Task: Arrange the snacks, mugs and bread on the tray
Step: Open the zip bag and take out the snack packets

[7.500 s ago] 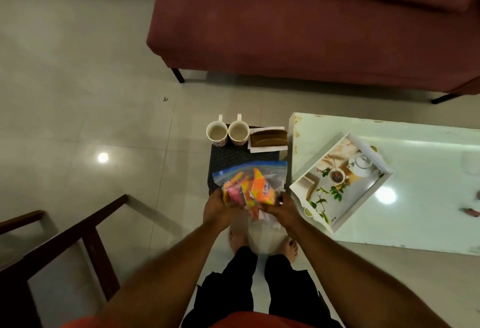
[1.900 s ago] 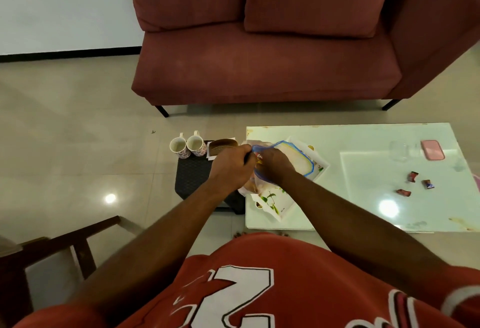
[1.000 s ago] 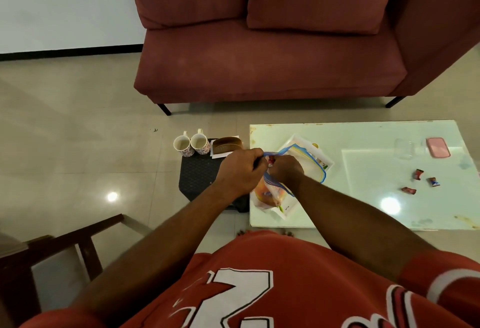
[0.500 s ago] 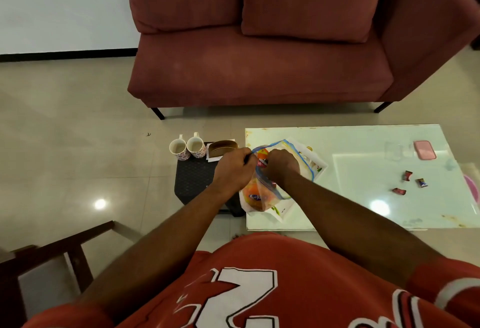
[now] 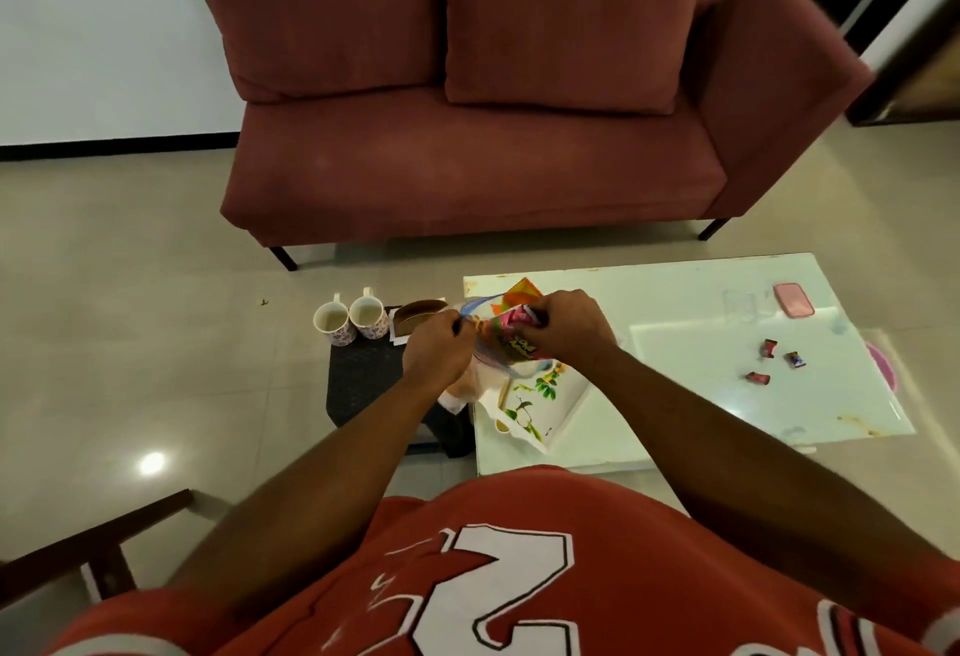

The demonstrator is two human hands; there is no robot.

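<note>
Snack packet (image 5: 511, 341) pinched in right hand (image 5: 569, 327) grip above tray (image 5: 545, 414), left hand (image 5: 439, 350) grip clutching zip bag (image 5: 480, 375)

Glossy glass table (image 5: 691, 343), matt cloth sofa (image 5: 467, 172), shiny plastic bag (image 5: 485, 349).

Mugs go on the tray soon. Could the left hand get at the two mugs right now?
Probably not at once: the left hand grips the zip bag, so it is occupied. The way itself looks free: the mugs stand in the open on the black stool, close to its left.
</note>
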